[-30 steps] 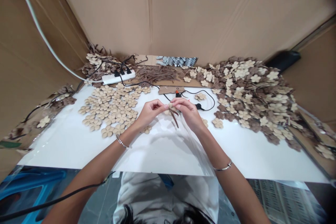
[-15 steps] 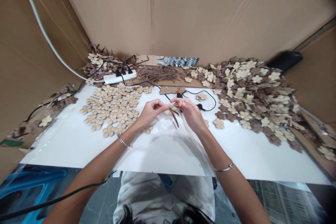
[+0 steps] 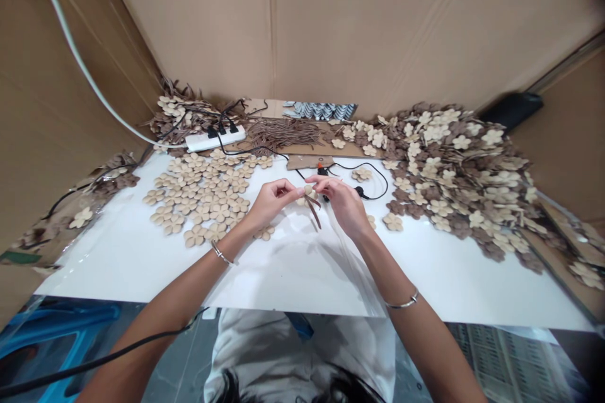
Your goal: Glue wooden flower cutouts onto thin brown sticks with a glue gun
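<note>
Beige flower [image 3: 309,190] with brown strips [image 3: 316,215] hangs pinched in the left hand [image 3: 275,200] nearer the table's [image 3: 293,283] far edge, right hand's [image 3: 344,200] grip unclear.

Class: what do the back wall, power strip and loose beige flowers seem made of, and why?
Back wall: likely cardboard, matte brown, vertically creased. Power strip: probably plastic, smooth, white. Beige flowers: perhaps felt or faux leather; dull, rounded petals.

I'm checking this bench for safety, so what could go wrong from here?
The right hand might snag the looped black cord just beyond it. The small cream piece pinched in the left hand could slip, since only the fingertips seem to hold it. The white power strip, with plugs in it, lies close to piled brown stems, perhaps a fire risk.
</note>
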Demonstrator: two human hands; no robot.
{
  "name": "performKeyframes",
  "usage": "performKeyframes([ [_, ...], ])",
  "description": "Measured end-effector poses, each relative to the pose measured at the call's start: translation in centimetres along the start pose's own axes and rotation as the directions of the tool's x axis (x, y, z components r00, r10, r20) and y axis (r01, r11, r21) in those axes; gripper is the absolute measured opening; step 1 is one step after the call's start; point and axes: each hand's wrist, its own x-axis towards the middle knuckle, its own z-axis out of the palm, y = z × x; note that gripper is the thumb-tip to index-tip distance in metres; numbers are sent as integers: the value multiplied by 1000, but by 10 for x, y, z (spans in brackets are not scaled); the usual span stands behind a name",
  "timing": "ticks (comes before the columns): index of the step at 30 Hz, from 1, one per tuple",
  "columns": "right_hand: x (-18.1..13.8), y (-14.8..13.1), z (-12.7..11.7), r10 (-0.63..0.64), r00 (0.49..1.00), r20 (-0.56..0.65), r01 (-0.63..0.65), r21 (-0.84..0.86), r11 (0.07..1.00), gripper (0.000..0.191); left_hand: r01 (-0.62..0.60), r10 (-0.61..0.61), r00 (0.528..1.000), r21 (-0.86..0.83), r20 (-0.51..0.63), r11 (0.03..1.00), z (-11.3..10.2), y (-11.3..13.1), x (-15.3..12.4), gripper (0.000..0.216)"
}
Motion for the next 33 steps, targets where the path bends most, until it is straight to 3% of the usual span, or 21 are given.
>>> performKeyframes([
  [6,0,3,-2,-26,1000,-18,26,20,999,23,21,-21,1000,-13,5,1000,1,1,-1,36],
  [27,-3,8,5,-66,996,-61,61,-78,995,35,8,-8,1000,19,-3,1000,2,-3,-1,38],
  [33,-2,12,2,-152,988,-25,150,-79,986,31,13,-13,1000,-1,1,1000,3,-2,-2,38],
])
